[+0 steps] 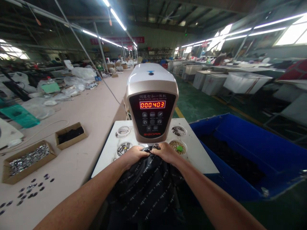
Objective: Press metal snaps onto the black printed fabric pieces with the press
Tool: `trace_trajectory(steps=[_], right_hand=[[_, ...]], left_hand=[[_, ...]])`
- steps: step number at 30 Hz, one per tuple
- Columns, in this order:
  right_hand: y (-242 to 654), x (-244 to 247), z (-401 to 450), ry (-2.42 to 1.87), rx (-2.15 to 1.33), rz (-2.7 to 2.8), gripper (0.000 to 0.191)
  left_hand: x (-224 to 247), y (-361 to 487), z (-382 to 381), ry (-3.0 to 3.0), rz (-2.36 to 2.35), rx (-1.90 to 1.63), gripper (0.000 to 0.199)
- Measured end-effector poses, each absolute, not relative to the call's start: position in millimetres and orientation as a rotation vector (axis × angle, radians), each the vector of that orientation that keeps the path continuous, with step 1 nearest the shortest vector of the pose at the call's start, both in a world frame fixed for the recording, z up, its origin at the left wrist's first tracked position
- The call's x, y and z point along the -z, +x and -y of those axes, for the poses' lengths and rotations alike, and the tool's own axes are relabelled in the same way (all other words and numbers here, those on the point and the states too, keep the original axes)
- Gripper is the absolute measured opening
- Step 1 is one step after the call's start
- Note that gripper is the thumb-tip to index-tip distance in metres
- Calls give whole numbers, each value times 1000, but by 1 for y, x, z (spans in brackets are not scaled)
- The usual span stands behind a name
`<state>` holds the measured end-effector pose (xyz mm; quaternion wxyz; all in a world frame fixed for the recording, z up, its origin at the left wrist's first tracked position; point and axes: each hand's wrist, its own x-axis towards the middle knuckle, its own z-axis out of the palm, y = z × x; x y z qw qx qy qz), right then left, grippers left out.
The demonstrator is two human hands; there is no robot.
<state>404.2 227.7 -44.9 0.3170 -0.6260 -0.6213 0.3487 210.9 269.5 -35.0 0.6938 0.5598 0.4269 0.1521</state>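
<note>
Black fabric with small white print (146, 183) hangs down in front of a button machine (152, 84), whose red display (152, 104) reads 000403. My left hand (134, 155) pinches the upper edge of the cloth on its left side. Close beside it, my right hand (166, 152) grips the same edge, thumb on top. Both hands are just below the machine's head, which hides the point where the cloth meets it. The white machine table (192, 156) has round cups, one with brass-coloured pieces (174, 145) and a green piece (179, 149).
On the long table (96, 115) to the left are a cardboard box of metal fasteners (28, 161), a box with black pieces (71, 134) and several loose round fasteners (32, 190). A blue bin (271, 159) with dark contents stands at the right.
</note>
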Motion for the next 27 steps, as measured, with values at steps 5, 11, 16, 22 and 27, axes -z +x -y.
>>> trace_trajectory(steps=[5, 11, 16, 22, 27], right_hand=[[404, 46, -232, -1615, -924, 1648, 26], [405, 42, -230, -1624, -881, 1662, 22], [406, 38, -229, -1598, -901, 1642, 22], [404, 42, -231, -1649, -896, 1626, 24], [403, 44, -231, -1677, -888, 1623, 24]], left_hand=[[36, 211, -273, 1273, -947, -335, 31], [36, 212, -272, 1312, -980, -338, 22], [35, 215, -274, 1340, -1004, -353, 18], [33, 217, -275, 1346, -1046, -345, 19], [36, 216, -275, 1307, -1054, -327, 25]])
